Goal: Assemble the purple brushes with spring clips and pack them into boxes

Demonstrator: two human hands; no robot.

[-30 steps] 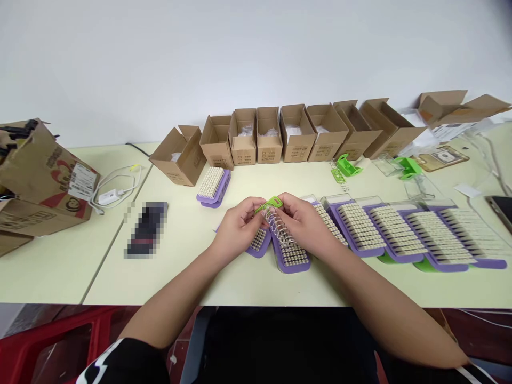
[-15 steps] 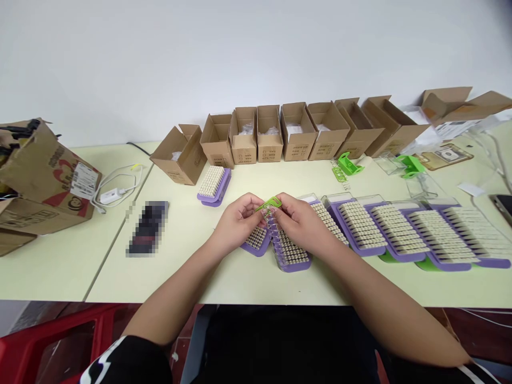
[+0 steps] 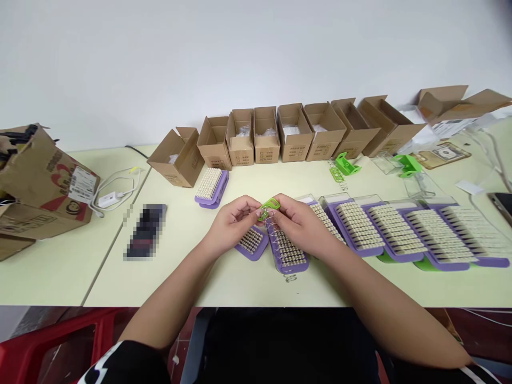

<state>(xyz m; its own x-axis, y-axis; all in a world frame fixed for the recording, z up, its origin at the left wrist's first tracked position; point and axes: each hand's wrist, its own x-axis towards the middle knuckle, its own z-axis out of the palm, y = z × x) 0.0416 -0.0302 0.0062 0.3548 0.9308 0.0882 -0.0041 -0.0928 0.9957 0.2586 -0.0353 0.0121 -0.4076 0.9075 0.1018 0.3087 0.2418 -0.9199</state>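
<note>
My left hand and my right hand meet at the middle of the table, with their fingertips closed on a small green plastic piece. From it hangs a thin spiral wire, whose loose end curls below the tray's near edge. Directly under my hands lies a purple tray filled with rows of pale pegs. A second purple pegged tray sits to its left, partly hidden by my left hand. Several similar trays lie in a row to the right.
Open cardboard boxes line the wall. A purple tray of pegs stands before them. Green plastic parts lie farther right. At left are a pixelated dark object, a white cable and a large carton.
The green piece has tilted in my fingers, and its wire now hangs lower, with its end showing past the tray's near edge. Both hands keep their grip.
</note>
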